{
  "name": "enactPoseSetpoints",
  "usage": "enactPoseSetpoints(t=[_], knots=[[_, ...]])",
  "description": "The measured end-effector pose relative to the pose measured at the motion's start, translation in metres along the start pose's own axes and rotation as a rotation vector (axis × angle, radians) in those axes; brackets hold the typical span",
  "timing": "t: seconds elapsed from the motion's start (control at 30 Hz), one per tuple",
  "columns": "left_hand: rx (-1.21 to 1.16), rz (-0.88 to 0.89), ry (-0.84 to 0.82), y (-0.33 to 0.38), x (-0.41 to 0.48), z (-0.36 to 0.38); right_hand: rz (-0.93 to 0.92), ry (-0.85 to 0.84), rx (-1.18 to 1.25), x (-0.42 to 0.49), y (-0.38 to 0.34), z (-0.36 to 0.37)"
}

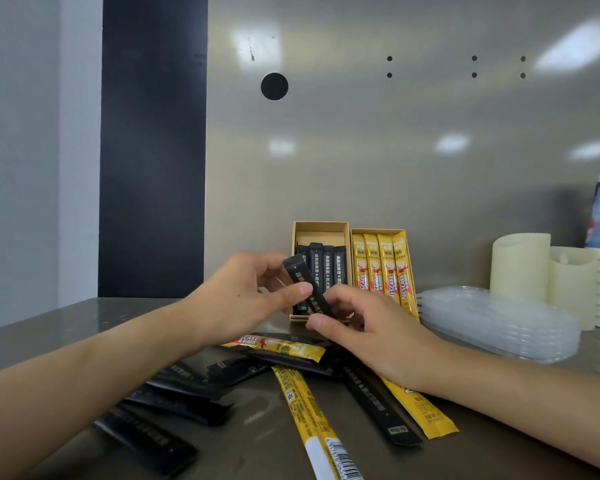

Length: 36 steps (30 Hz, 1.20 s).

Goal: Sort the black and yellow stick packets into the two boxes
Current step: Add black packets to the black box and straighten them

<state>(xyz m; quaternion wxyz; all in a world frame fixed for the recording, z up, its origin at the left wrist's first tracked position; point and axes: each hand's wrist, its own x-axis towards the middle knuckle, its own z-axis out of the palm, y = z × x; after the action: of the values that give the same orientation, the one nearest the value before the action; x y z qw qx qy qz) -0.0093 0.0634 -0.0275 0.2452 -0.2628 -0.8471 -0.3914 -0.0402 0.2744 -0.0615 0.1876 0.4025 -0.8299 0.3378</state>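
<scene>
While left hand (pixel 243 296) pinches it, black packet (pixel 296 273), tilted

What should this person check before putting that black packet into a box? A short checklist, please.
1. Grip on held packet by left hand and right hand: ok.
2. Colour match, left box holds boxed black packets: ok.
3. Spare room in left box: cannot tell, hands hide part.
4. Only boxed yellow packets show in right box: ok.
5. Sorting of loose pile finished: not ok.
</scene>
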Motion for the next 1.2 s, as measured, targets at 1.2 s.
enactPoseSetpoints(t=[1.2], knots=[[0.409, -0.111, -0.358, -0.024, -0.003, 0.0, 0.275, 0.213, 0.141, 0.01, 0.021, -0.004]])
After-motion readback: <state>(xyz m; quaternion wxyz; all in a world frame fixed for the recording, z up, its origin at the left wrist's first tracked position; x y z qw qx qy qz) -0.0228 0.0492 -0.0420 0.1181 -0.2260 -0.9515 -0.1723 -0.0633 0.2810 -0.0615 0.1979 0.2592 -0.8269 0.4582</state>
